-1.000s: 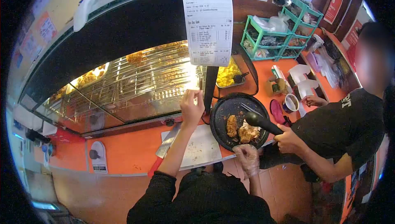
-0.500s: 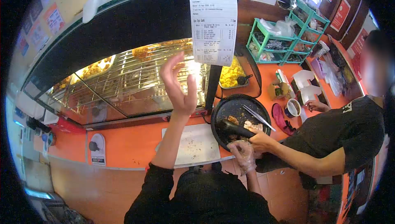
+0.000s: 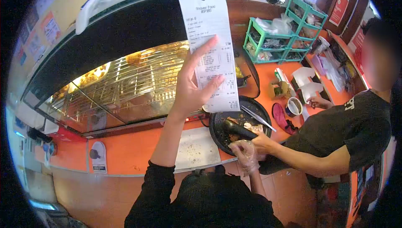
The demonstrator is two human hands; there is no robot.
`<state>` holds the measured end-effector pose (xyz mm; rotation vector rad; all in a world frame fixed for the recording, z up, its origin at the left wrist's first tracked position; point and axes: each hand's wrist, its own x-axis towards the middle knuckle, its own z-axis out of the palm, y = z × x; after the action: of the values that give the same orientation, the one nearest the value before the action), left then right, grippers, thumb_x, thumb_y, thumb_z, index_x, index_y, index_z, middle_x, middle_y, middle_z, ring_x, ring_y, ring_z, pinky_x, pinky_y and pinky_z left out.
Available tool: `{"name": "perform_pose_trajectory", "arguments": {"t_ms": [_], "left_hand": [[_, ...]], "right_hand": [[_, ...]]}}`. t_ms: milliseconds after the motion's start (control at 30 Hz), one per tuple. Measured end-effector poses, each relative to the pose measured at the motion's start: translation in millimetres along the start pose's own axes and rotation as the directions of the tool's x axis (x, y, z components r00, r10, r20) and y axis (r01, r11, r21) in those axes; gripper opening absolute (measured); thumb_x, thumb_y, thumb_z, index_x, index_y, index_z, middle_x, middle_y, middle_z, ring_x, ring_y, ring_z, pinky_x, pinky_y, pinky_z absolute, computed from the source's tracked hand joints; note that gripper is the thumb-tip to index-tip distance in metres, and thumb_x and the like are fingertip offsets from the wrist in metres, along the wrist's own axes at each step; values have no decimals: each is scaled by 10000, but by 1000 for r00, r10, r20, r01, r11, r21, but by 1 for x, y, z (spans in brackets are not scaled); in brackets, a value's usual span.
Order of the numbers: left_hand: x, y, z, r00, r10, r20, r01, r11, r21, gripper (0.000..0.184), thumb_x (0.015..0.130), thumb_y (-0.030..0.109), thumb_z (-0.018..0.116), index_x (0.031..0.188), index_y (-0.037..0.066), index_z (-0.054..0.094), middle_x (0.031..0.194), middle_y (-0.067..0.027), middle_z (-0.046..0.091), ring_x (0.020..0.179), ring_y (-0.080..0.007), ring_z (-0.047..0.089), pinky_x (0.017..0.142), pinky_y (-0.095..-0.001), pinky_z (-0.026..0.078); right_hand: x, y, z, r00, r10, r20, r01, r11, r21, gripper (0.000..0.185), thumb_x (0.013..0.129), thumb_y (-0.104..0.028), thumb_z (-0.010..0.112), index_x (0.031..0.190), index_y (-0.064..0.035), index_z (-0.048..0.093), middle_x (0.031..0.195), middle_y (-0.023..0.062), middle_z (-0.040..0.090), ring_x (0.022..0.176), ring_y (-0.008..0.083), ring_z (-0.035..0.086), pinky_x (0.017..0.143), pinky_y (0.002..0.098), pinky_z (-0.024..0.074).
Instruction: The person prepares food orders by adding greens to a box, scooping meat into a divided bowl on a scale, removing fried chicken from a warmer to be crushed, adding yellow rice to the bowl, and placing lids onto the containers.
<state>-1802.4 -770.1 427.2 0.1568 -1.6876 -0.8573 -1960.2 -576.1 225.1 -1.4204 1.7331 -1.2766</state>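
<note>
A long printed receipt [image 3: 228,86] hangs in front of the glass warmer. My left hand [image 3: 193,83] is on it, index finger and thumb over its printed face, the other fingers hidden. My right hand [image 3: 245,151], in a clear plastic glove, is curled at the near rim of a round black mortar [image 3: 217,141]; what its fingers hold, if anything, is hidden. Beside it, a co-worker's hand [image 3: 264,143] grips a thick black pestle [image 3: 240,130]. Pale and brown food pieces [image 3: 252,126] and silver tongs [image 3: 256,117] lie in the mortar.
A metal board [image 3: 194,148] lies left of the mortar; a white scale [image 3: 98,156] stands farther left. To the right are a paper cup [image 3: 294,107], a pink cloth [image 3: 282,119], an open food box [image 3: 303,77] and green shelves [image 3: 268,39]. A co-worker [image 3: 318,144] stands close at right.
My left hand has moved right and onto the receipt. More of the receipt shows, and it reaches lower. My gloved right hand and the co-worker's hand on the pestle stay nearly in place.
</note>
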Motion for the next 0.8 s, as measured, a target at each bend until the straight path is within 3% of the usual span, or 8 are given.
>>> {"name": "perform_pose_trajectory", "arguments": {"t_ms": [200, 367, 400, 433, 467, 600, 700, 800], "left_hand": [[-18, -4, 1, 998, -68, -17, 67, 996, -59, 696, 733, -61, 657, 1373, 7, 393, 1353, -129, 430, 1222, -209, 460, 1005, -349, 406], [-46, -6, -11, 981, -190, -24, 187, 978, -89, 719, 723, -53, 655, 1384, 24, 383, 1319, -123, 417, 1220, -213, 446, 994, -343, 409], [-55, -7, -14, 975, -214, -53, 211, 976, -47, 733, 718, -60, 649, 1390, 6, 363, 1341, -138, 419, 1224, -209, 447, 999, -348, 405], [-63, -9, -19, 969, -234, -83, 234, 972, -5, 747, 714, -66, 642, 1396, -12, 343, 1363, -153, 420, 1228, -205, 448, 1004, -352, 401], [-68, -10, -25, 988, -138, -63, 145, 981, 131, 743, 717, -35, 647, 1396, -15, 344, 1373, -152, 405, 1237, -208, 432, 1021, -360, 375], [-102, -10, -36, 962, -248, -114, 269, 936, 226, 701, 720, -6, 662, 1367, -7, 390, 1335, -159, 415, 1245, -254, 419, 1035, -366, 344], [-129, -14, -38, 926, -348, -149, 373, 905, 205, 702, 713, -1, 663, 1362, -12, 394, 1339, -166, 417, 1239, -259, 427, 1032, -370, 347], [-155, -17, -42, 900, -418, -123, 435, 872, 223, 699, 707, 4, 666, 1355, -11, 402, 1321, -171, 437, 1229, -265, 435, 1031, -375, 350]], "right_hand": [[2, -7, 4, 999, 28, 33, -31, 996, 86, 202, 866, -216, 612, 826, -26, 671, 777, 100, 652, 768, 235, 617, 717, 353, 472], [4, -19, 9, 992, 25, 121, -23, 1000, -14, 217, 857, -235, 626, 817, -23, 655, 766, 100, 639, 740, 230, 593, 681, 347, 463], [3, -20, 10, 990, 13, 144, -13, 1000, 0, 220, 879, -239, 630, 865, -23, 668, 768, 57, 606, 713, 157, 533, 658, 303, 431], [3, -22, 11, 991, 17, 134, -18, 1000, 0, 220, 879, -239, 630, 865, -23, 668, 768, 57, 606, 713, 157, 533, 658, 303, 431], [4, -23, 12, 989, -26, 147, 27, 1000, -3, 223, 883, -242, 626, 871, -23, 666, 763, 60, 602, 710, 161, 530, 657, 303, 431], [7, -33, 13, 974, -99, 204, 93, 995, 37, 229, 895, -244, 610, 885, -21, 660, 752, 67, 594, 704, 170, 525, 657, 308, 434], [8, -33, 13, 968, -37, 248, 30, 999, 33, 233, 901, -241, 600, 891, -15, 656, 754, 70, 593, 716, 171, 537, 664, 307, 440], [7, -27, 15, 988, -34, 152, 28, 999, 44, 238, 899, -240, 602, 886, -9, 656, 770, 77, 601, 734, 167, 551, 675, 297, 447]]}}
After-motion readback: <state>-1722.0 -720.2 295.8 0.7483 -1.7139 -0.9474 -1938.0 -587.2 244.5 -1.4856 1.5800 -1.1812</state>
